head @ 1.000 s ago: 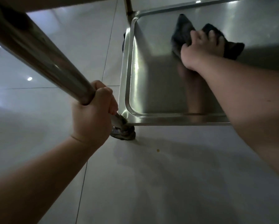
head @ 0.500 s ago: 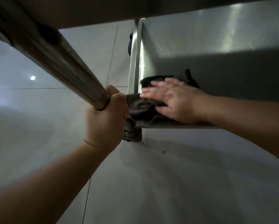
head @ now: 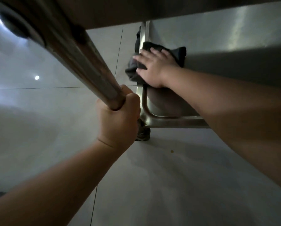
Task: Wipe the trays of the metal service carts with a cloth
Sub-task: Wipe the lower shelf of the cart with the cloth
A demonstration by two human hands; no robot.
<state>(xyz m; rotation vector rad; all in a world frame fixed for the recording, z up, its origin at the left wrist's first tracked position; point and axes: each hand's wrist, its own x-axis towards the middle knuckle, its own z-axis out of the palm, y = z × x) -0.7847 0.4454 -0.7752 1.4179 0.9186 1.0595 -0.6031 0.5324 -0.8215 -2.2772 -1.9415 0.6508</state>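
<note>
The lower steel tray [head: 177,123] of the service cart lies low over the floor, right of centre. A dark cloth [head: 178,53] is spread over the tray's left rim, partly hanging outside it. My right hand [head: 154,69] lies flat on the cloth with fingers spread, pressing it onto the rim. My left hand [head: 118,123] is wrapped in a fist around the cart's slanting metal post [head: 81,66], close to the tray's near-left corner. An upper shelf [head: 169,8] hides the far part of the tray.
A caster wheel [head: 143,132] sits under the tray's near-left corner, just behind my left fist. Pale glossy floor tiles [head: 152,185] surround the cart, with a small crumb [head: 171,151] lying near the front edge. Ceiling lights reflect in the tiles at left.
My right hand slid the cloth from the tray's far middle to the near-left corner, then back along the left rim away from me. My left fist stayed on the post.
</note>
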